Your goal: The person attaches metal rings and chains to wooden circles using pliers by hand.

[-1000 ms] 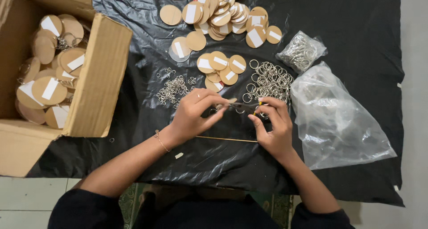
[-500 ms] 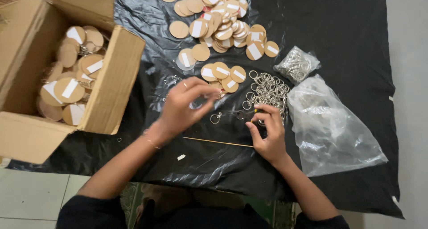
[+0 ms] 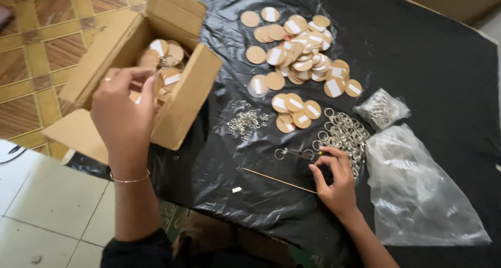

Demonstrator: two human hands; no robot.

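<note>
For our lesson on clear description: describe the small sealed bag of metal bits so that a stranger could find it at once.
Start at the black plastic sheet and go to its right side, where a large crumpled clear bag lies. Just above that, right of the loose pile of key rings, sits the small sealed bag. Unlike its large neighbour, it is small and packed full of silvery metal pieces.

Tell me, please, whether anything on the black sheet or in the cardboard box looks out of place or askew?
Nothing looks damaged or spilled. The cardboard box sits tilted, overhanging the black sheet at the edge, with the left hand over it. A thin wooden stick lies loose beside the right hand.
</note>
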